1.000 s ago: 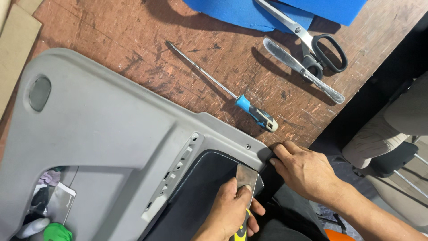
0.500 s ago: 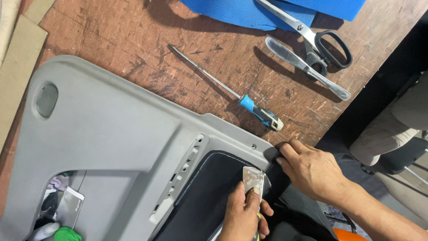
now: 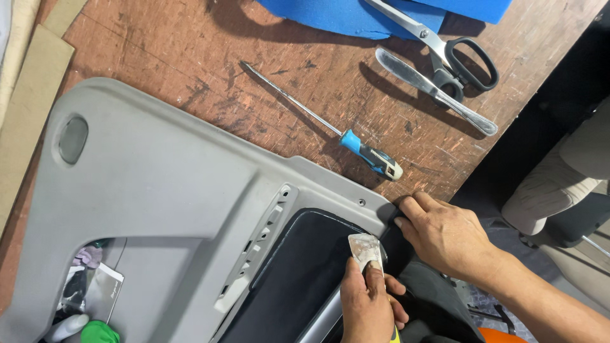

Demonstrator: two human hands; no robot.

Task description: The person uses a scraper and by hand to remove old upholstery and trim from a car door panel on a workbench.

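Grips a scraper [image 3: 365, 249] in the left hand [image 3: 368, 305], fingers clenched round the handle, the pale blade pointing up and away from the wrist. Sets the blade tip at the seam where the black insert [image 3: 298, 273] meets the grey door panel [image 3: 171, 190], near the insert's upper right corner. Runs the scraper's long axis roughly upright in the view, across the seam rather than along it. Rests the right hand [image 3: 445, 236] just beside it on the panel's right edge, fingers stretched out and pressing down, closed round nothing. Puts the left hand nearer the seam, with the right hand just to the right of the blade and apart from it.

Leaves a screwdriver [image 3: 356, 146], scissors [image 3: 445, 51] and a table knife [image 3: 432, 89] well apart on the wooden table [image 3: 159, 51], beyond the panel.

Against half a second ago, shows hardly any change: blade at about the same spot on the seam, right hand in the same place on the edge. Against a second ago, sits slightly further right along the seam.
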